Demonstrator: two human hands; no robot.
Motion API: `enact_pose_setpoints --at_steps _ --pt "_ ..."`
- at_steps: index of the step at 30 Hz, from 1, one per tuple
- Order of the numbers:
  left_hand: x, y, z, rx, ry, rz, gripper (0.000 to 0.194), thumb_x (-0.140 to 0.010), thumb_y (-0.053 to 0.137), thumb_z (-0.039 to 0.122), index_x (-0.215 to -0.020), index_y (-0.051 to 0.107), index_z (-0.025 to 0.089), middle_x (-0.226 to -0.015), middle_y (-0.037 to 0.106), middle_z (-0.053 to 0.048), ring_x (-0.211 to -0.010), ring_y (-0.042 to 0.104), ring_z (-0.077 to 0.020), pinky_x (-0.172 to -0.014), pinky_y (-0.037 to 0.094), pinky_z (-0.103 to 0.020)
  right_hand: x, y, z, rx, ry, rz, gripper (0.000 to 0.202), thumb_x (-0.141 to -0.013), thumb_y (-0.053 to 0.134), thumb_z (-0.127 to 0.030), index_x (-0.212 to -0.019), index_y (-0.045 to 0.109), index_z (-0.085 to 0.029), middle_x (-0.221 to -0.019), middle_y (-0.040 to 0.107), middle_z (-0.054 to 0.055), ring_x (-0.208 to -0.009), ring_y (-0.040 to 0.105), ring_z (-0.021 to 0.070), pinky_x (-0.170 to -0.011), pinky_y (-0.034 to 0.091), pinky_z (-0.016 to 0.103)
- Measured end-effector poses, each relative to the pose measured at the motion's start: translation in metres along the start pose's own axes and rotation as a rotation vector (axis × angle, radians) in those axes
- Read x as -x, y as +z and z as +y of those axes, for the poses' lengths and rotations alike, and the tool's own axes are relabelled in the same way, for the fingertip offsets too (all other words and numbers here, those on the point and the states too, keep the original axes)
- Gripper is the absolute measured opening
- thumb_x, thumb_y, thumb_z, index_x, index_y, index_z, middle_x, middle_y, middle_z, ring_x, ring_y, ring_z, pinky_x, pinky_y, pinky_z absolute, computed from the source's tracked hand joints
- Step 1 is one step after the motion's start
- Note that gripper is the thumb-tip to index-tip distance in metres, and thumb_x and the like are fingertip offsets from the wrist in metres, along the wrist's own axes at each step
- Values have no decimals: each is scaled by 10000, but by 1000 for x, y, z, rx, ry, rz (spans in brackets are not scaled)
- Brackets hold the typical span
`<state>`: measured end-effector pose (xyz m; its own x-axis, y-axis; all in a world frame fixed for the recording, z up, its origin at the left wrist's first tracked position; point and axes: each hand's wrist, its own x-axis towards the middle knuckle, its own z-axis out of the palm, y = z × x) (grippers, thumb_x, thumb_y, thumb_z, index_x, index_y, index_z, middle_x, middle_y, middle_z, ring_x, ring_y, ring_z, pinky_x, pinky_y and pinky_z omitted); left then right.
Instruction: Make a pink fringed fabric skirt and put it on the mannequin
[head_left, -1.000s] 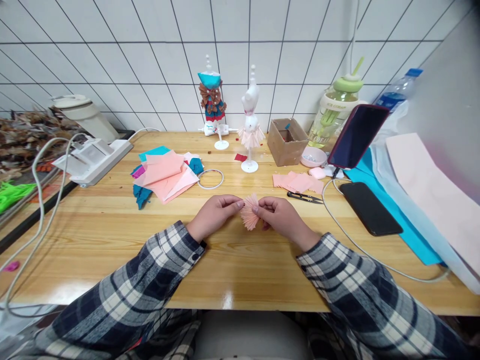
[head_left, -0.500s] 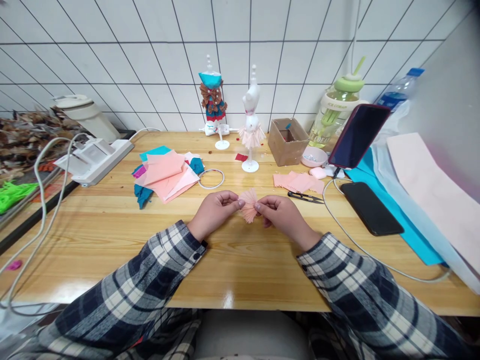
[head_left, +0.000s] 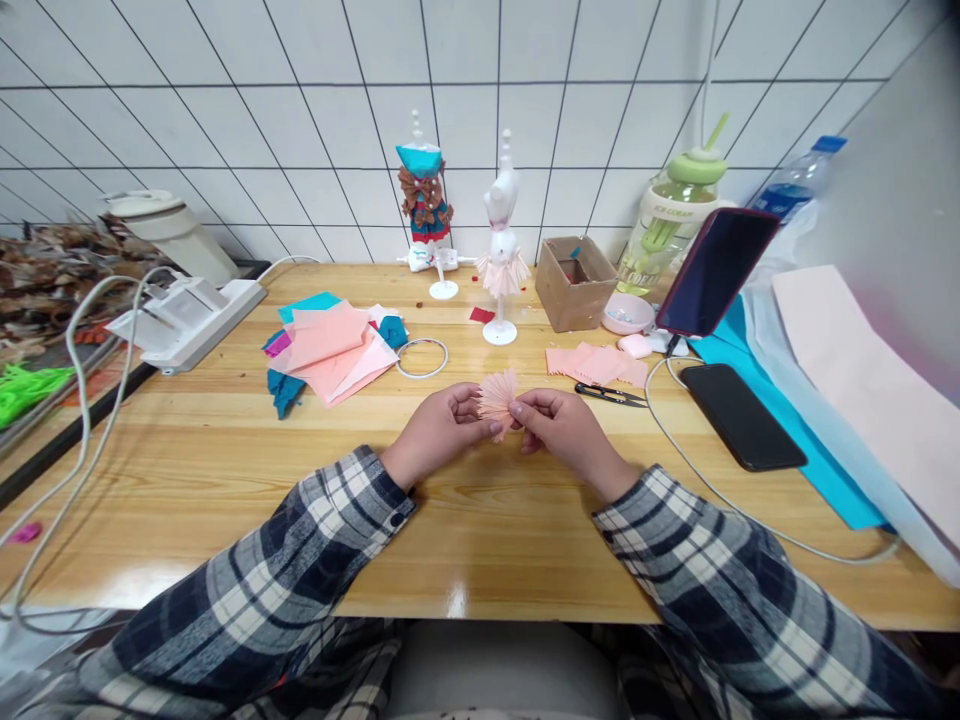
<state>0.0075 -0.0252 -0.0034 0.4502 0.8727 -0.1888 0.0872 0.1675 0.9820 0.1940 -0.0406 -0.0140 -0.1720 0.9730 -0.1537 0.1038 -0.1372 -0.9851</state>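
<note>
A pleated pink paper fan (head_left: 496, 396) is held up between both hands over the middle of the table. My right hand (head_left: 559, 425) pinches its gathered right side between thumb and fingers. My left hand (head_left: 444, 425) is closed on its left and lower edge, the thumb in front. Beyond the hands stands a white mannequin (head_left: 502, 205) with a pleated pink skirt. Left of it is a second mannequin (head_left: 426, 200) dressed in blue, brown and red. Cut pink pieces (head_left: 592, 361) lie behind my right hand, beside black snips (head_left: 611, 395).
Pink and blue paper sheets (head_left: 330, 345) and a white ring (head_left: 422, 358) lie left. At the right are a cardboard box (head_left: 576, 285), a bowl (head_left: 628, 313), a propped phone (head_left: 716, 270), a flat black phone (head_left: 744, 416) and a cable (head_left: 697, 470).
My left hand has shifted slightly right, its thumb now lower on the fan. The fan has turned a little, spreading up and left. My right hand is nearly still.
</note>
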Motion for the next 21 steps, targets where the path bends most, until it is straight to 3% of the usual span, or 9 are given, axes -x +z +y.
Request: enact_pose_setpoints --at_steps 6,9,13,15,17,19,21 --pt "-1 0 -2 -136 7 23 448 -613 809 307 -964 592 134 -899 684 -58 -816 645 -183 -774 501 -336 -2 -1 3 -2 -6 7 330 -745 654 -511 -754 613 -184 -670 624 -8 -459 524 92 -442 498 227" --pt "0 -1 -1 -34 -5 24 418 -660 786 326 -984 595 143 -924 674 -45 -841 634 -164 -785 495 -305 -1 -1 3 32 -12 17 320 -754 644 -509 -756 607 -191 -660 616 -8 -460 526 101 -446 494 236" --pt "1 -2 2 254 -63 38 225 -768 712 318 -874 636 135 -845 668 -27 -735 610 -104 -697 492 -218 1 -4 2 143 -89 22 364 -827 555 -535 -787 626 -180 -678 619 10 -479 546 109 -462 480 238" --pt "1 -4 3 462 -135 21 176 -768 715 261 -864 655 126 -815 665 -27 -700 605 -83 -663 489 -182 3 -8 0 171 -198 104 379 -882 476 -527 -908 636 -184 -800 645 40 -552 581 122 -495 496 247" --pt "2 -7 5 632 -228 -11 141 -762 714 211 -866 667 129 -755 649 -18 -666 604 -73 -641 492 -163 4 -12 -4 233 -392 169 354 -898 481 -479 -1085 611 -208 -1015 646 83 -785 635 172 -610 539 280" --pt "3 -9 6 713 -322 -44 94 -761 707 173 -840 669 138 -689 623 -7 -630 599 -74 -617 494 -161 7 -13 -8 358 -604 140 392 -861 574 -422 -1209 573 -239 -1228 584 104 -1092 571 233 -834 529 363" --pt "4 -10 6 719 -387 -91 64 -769 692 158 -828 671 143 -695 625 -17 -622 598 -80 -601 494 -168 8 -12 -11 467 -721 76 373 -833 632 -384 -1186 612 -264 -1326 534 95 -1241 472 260 -1008 423 438"
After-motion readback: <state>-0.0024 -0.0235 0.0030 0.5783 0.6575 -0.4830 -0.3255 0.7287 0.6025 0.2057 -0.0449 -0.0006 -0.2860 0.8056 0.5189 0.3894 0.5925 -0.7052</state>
